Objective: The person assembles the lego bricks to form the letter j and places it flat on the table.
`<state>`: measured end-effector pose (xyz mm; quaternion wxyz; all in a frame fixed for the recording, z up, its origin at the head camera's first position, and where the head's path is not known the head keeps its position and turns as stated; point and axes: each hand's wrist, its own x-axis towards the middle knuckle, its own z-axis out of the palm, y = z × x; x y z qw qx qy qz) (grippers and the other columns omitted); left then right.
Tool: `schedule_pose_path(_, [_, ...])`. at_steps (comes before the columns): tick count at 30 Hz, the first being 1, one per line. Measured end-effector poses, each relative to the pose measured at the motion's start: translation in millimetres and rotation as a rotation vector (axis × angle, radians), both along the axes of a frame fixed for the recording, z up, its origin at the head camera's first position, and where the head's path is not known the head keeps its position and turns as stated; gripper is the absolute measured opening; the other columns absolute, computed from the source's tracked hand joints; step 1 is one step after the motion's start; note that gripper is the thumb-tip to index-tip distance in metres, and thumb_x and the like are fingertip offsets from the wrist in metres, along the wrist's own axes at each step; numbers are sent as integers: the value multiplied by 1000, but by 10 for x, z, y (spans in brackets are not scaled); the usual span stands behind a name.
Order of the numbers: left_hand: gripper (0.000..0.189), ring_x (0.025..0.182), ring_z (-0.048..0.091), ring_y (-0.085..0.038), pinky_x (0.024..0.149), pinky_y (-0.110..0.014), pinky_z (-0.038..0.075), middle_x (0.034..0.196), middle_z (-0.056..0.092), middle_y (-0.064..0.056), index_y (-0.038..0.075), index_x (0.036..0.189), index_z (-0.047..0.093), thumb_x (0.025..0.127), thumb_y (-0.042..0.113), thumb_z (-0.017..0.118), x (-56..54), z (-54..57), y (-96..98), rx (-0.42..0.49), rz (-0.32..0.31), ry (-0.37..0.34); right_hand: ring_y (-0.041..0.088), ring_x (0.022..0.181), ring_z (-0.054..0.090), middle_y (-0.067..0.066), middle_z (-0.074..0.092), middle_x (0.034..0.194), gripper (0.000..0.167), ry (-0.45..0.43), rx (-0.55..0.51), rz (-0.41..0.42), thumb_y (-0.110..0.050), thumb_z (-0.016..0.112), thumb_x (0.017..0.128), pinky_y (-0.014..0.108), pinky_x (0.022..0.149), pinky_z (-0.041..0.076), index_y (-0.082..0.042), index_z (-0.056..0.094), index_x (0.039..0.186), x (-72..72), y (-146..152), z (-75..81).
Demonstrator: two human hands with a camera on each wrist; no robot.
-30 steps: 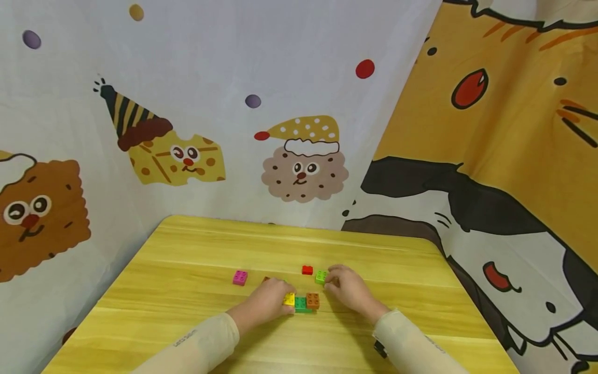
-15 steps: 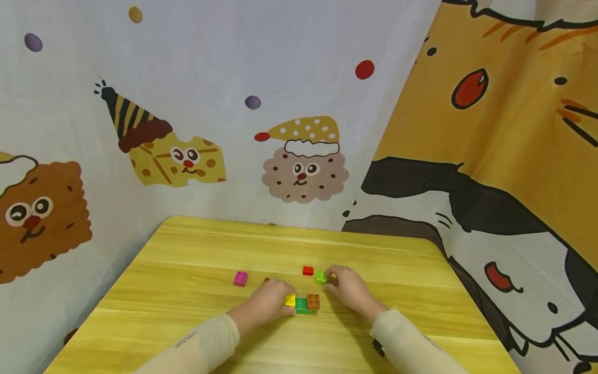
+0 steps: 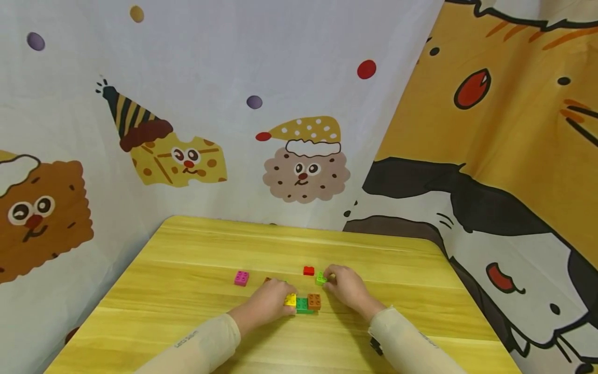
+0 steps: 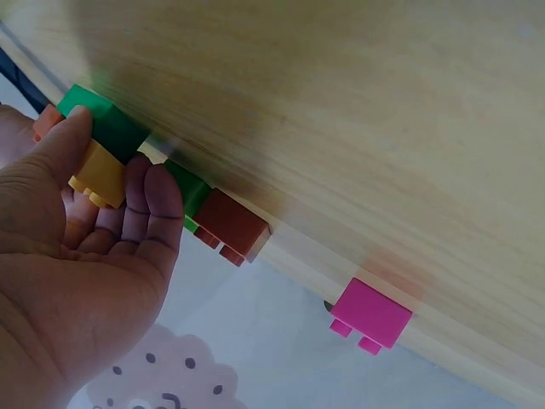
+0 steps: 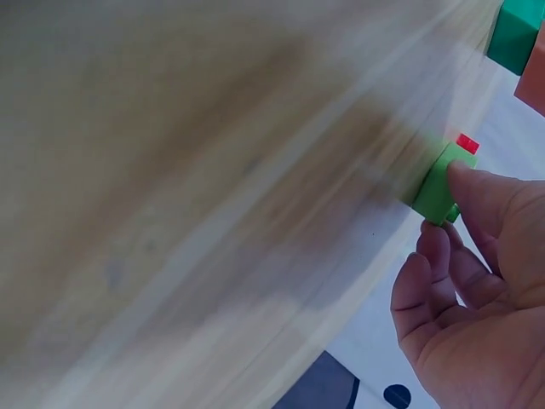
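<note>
My left hand (image 3: pixel 267 301) grips a small build: a green brick (image 3: pixel 302 305) with a yellow brick (image 3: pixel 291 299) and an orange-brown brick (image 3: pixel 314 301) on top. In the left wrist view the thumb presses the side of the green part, and the fingers curl round the other side. To the right, my right hand (image 3: pixel 348 286) pinches a lime-green brick (image 5: pixel 437 186) between thumb and fingertips, at or just above the tabletop. A red brick (image 3: pixel 309 270) lies just beyond it. Behind the left hand sit a reddish-brown brick (image 4: pixel 232 223) and another green brick (image 4: pixel 189 183), mostly hidden in the head view.
A pink brick (image 3: pixel 241 278) lies on the wooden table (image 3: pixel 196 249), left of the other bricks. Fabric printed with cartoon figures (image 3: pixel 306 176) hangs behind the table and along its right side. A small dark object (image 3: pixel 376 346) shows beneath the right sleeve.
Both hands keep their grips and nearly the same places. The lime-green brick looks slightly turned in the right hand's fingers. The head view has shifted a little.
</note>
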<state>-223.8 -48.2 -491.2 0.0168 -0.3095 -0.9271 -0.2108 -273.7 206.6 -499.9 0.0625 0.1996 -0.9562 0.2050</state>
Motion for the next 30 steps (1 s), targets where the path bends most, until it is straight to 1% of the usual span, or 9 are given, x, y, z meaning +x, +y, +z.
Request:
schedule_pose_path(4, [43, 99, 68, -19, 86, -32, 55, 107, 73, -6, 5, 112, 73, 78, 28, 85, -1, -6, 9, 5, -3, 0, 9, 80, 60, -3, 68, 97, 19, -18, -26, 4, -18, 78, 87, 30, 68, 52, -16, 67, 103, 34, 43, 8])
schedule_pose_path(7, [43, 98, 68, -19, 86, -31, 56, 107, 73, -6, 5, 112, 73, 78, 28, 85, 0, -11, 12, 3, -6, 3, 9, 80, 57, -5, 67, 100, 22, -60, -85, 13, -18, 77, 88, 26, 65, 50, -17, 66, 108, 91, 83, 67])
schedule_pose_path(10, [43, 98, 68, -19, 85, -32, 56, 107, 73, -6, 4, 112, 73, 78, 28, 85, 3, -10, 11, 6, -6, 4, 11, 84, 57, -6, 65, 104, 26, -107, -157, 59, -19, 75, 90, 26, 63, 50, -18, 65, 113, 163, 109, 176])
schedule_pose_path(12, [43, 98, 68, -20, 85, -32, 56, 107, 73, -6, 4, 112, 73, 78, 28, 85, 6, -3, 8, 10, -7, 5, 14, 88, 57, -8, 64, 107, 29, -141, -192, 102, -21, 75, 90, 27, 65, 51, -19, 63, 116, 213, 109, 262])
schedule_pose_path(17, [41, 98, 69, -20, 85, -32, 56, 107, 73, -6, 5, 111, 73, 79, 28, 85, 4, 10, 4, 7, -9, 9, 17, 92, 58, -10, 62, 108, 35, -210, -208, 210, -23, 76, 89, 28, 69, 53, -18, 62, 121, 318, 85, 401])
schedule_pose_path(19, [42, 97, 69, -19, 85, -31, 56, 107, 73, -6, 5, 111, 73, 79, 28, 85, -1, 4, 4, 5, -9, 10, 18, 92, 58, -10, 62, 109, 36, -232, -209, 233, -23, 76, 89, 28, 70, 53, -17, 62, 122, 349, 73, 412])
schedule_pose_path(23, [41, 94, 68, -16, 81, -29, 56, 105, 73, -5, 5, 110, 74, 79, 29, 85, -9, 3, 3, 10, -12, 18, 18, 93, 58, -10, 62, 109, 37, -250, -210, 241, -24, 77, 89, 27, 69, 53, -24, 61, 121, 402, 41, 389])
schedule_pose_path(26, [40, 92, 67, -14, 79, -28, 55, 104, 73, -5, 5, 109, 74, 79, 29, 85, -10, 12, -2, 12, -15, 24, 18, 95, 58, -9, 63, 112, 39, -251, -230, 246, -27, 78, 88, 31, 73, 54, -27, 60, 122, 426, 24, 357])
schedule_pose_path(30, [40, 90, 66, -12, 78, -27, 55, 103, 73, -5, 5, 109, 74, 79, 28, 85, -8, 17, -8, 14, -17, 27, 19, 101, 60, 1, 63, 120, 41, -276, -296, 234, -33, 74, 90, 36, 82, 54, -21, 59, 126, 436, 31, 300])
